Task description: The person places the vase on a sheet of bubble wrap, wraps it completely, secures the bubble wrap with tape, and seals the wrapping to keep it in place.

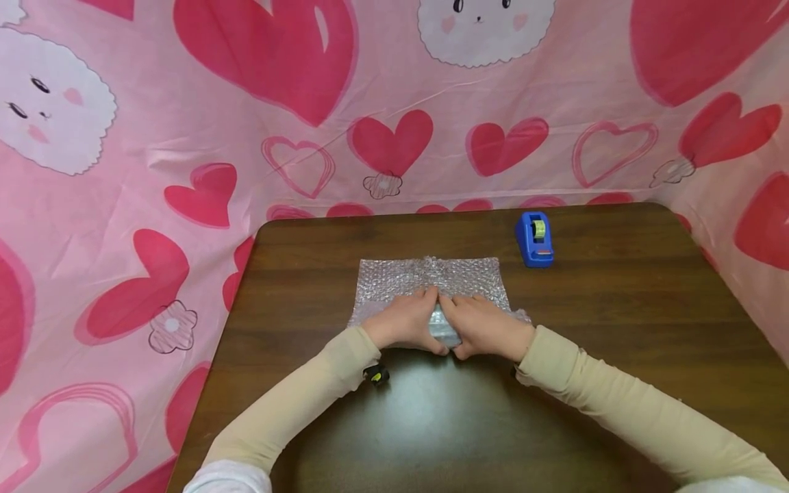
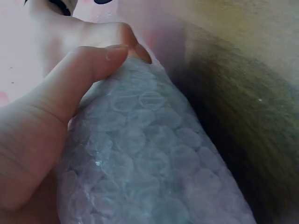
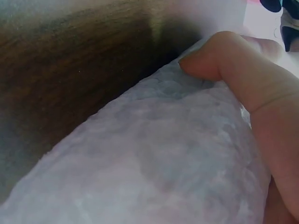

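Note:
A sheet of clear bubble wrap (image 1: 394, 277) lies on the table, its near part folded up into a roll (image 1: 443, 327) round something bluish-grey. Both hands grip this roll from above, side by side with their thumbs nearly meeting at the front. The left hand (image 1: 403, 320) holds its left part; in the left wrist view the thumb (image 2: 100, 63) presses on the bubbles. The right hand (image 1: 487, 325) holds the right part, and its thumb (image 3: 210, 60) lies on the wrap in the right wrist view. What is inside the wrap is hidden by the layers and fingers.
A blue tape dispenser (image 1: 535, 239) with a roll of tape stands toward the back right of the dark wooden table (image 1: 296, 274). Behind and to the sides hangs a pink cloth (image 1: 216, 89) printed with hearts.

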{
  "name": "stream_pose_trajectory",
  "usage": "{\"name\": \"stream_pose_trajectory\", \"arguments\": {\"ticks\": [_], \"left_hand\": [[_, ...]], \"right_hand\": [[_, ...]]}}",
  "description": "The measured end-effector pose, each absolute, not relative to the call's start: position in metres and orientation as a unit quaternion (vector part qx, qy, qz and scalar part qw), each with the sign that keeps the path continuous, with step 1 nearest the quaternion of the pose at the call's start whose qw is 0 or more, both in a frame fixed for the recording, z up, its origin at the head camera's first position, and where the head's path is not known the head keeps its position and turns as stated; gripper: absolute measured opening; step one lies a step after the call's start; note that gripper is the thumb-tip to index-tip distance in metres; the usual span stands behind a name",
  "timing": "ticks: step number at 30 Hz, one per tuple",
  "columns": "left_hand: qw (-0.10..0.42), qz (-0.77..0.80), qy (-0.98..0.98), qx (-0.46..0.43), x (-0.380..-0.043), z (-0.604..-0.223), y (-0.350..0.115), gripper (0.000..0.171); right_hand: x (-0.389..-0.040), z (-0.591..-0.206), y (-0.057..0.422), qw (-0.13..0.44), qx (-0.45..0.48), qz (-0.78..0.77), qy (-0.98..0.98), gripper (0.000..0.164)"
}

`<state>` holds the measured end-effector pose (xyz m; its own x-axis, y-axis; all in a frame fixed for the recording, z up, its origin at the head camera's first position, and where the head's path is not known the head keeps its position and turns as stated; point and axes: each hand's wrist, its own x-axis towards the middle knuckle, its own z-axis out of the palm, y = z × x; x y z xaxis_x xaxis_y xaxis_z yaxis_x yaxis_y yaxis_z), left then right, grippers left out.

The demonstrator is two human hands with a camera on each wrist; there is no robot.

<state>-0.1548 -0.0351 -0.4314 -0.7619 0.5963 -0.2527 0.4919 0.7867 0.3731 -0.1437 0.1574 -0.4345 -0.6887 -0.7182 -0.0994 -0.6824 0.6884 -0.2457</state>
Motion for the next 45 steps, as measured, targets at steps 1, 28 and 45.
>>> {"name": "stream_pose_trajectory", "arguments": {"ticks": [1,28,45], "left_hand": [[0.179,0.146,0.928,0.293,-0.155,-0.431,-0.036,0.09],[-0.076,-0.039,0.944,0.319,-0.117,-0.444,-0.036,0.103],[-0.043,0.008,0.938,0.343,-0.135,-0.445,-0.033,0.09]], "right_hand": [[-0.145,-0.433,0.157,0.1,-0.383,-0.094,0.914,0.094],[-0.159,-0.428,0.155,0.188,-0.354,-0.14,0.905,0.072],[-0.166,-0.427,0.157,0.262,-0.329,-0.184,0.888,0.079]]}}
